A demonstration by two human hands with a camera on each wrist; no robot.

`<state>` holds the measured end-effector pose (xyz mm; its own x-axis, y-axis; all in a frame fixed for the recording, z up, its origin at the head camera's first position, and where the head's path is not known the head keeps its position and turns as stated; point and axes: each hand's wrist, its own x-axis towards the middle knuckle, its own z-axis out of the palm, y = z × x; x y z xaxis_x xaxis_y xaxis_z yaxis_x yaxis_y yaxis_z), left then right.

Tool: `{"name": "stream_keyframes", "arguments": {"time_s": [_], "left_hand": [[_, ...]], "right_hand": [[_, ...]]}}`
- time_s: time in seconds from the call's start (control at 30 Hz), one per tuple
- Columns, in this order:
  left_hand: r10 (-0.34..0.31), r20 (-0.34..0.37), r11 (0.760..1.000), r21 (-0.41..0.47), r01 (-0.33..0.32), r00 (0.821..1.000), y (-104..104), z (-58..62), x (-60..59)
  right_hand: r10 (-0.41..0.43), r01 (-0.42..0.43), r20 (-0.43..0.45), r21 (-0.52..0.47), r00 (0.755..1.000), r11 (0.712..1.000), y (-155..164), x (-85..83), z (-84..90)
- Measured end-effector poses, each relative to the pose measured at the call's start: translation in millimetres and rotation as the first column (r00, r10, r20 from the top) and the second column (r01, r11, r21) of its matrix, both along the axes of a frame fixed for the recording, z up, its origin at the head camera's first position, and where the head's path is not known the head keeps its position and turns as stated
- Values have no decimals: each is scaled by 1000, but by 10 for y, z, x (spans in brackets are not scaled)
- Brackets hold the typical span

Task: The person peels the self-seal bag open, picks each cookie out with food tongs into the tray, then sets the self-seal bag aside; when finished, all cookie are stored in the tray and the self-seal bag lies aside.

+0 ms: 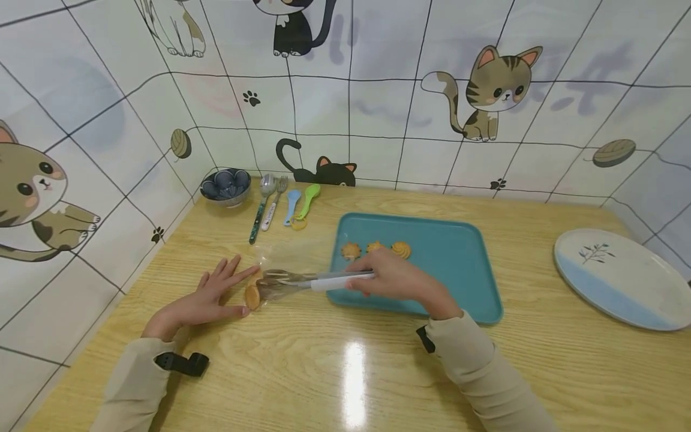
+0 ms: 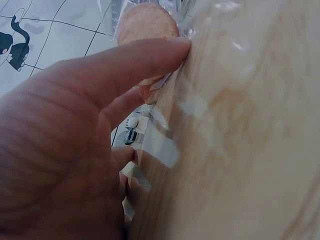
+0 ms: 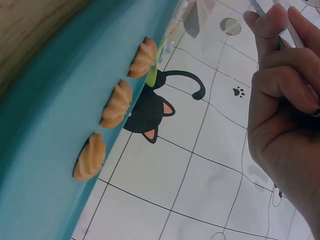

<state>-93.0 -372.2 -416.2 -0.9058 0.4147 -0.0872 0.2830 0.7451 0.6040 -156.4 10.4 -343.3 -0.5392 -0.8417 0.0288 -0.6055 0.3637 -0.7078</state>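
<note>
Three cookies (image 3: 116, 104) are seen in a row on the teal tray (image 3: 45, 115); tongs (image 3: 292, 30) are gripped by the right hand (image 3: 285, 115).

Head view overhead; wrist views close-up.

Wooden table (image 1: 540, 372) — teal tray (image 1: 459, 264), plate (image 1: 621, 276), bowl (image 1: 225, 186)

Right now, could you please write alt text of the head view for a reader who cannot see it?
A right hand grips tongs reaching into a clear bag toward a cookie, while the left hand presses the bag flat on a wooden table. Three cookies lie on a teal tray; a bowl, cutlery and a plate stand nearby.
</note>
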Motion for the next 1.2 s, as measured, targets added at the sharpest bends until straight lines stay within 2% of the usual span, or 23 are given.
{"name": "stream_keyframes", "arguments": {"time_s": [0.4, 0.53, 0.7, 0.93, 1.2], "left_hand": [[0, 19, 1000, 12, -1, 1000, 16, 0, 14], [1, 20, 1000, 3, -1, 1000, 16, -4, 5], [4, 24, 1000, 4, -4, 1000, 10, -1, 11], [-1, 16, 1000, 4, 1, 1000, 11, -24, 6], [-5, 8, 1000, 13, 5, 1000, 8, -6, 20]], "right_hand": [[38, -34, 44, -98, 998, 995, 105, -21, -19], [12, -2, 77, -127, 997, 992, 229, -50, -17], [-55, 68, 111, -116, 992, 991, 440, -81, 9], [-81, 103, 173, -119, 982, 988, 852, -97, 38], [-121, 150, 196, -138, 973, 979, 1583, -61, -15]]}}
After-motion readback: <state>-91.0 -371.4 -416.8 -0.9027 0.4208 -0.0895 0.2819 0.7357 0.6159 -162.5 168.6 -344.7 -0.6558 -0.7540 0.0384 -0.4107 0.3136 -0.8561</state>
